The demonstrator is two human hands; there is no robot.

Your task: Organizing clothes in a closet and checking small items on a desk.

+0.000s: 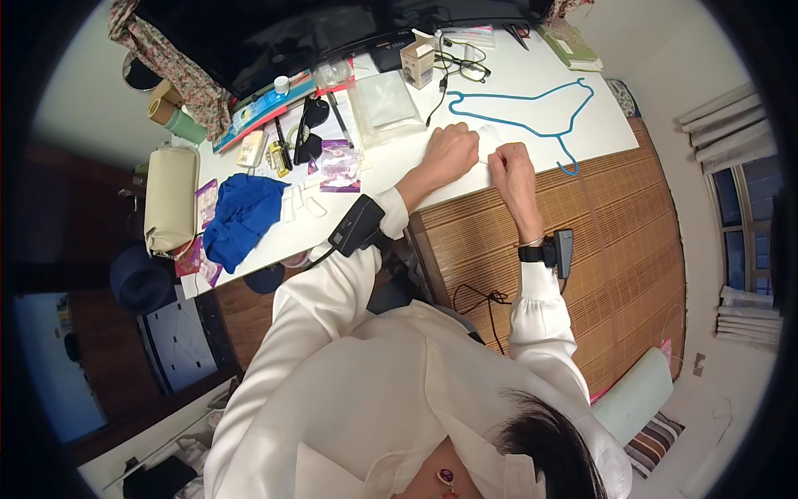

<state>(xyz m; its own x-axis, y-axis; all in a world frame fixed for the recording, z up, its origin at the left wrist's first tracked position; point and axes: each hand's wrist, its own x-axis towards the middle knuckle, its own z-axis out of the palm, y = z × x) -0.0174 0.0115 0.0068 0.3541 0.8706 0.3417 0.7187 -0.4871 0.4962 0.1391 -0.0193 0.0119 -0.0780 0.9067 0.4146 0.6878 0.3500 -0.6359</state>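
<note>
Above the front edge of the white table (389, 165), my left hand (452, 153) and my right hand (514, 168) are close together with their fingers curled in. A thin, whitish, partly see-through piece (490, 135) shows in the gap between them and seems pinched by both hands. It blends with the tabletop, so its shape is hard to make out. Just beyond my right hand lies a blue clothes hanger (530, 118), its hook over the table edge. Left of my left hand are several small white strips (299, 203) and a purple-and-clear packet (340, 165).
A crumpled blue cloth (243, 218) and a cream pouch (171, 199) are at the left. Clear plastic bags (386, 106), a small carton (417, 63), eyeglasses (471, 70) and sunglasses (310, 131) lie farther back, before a television (336, 37). A bamboo mat (548, 249) adjoins the table.
</note>
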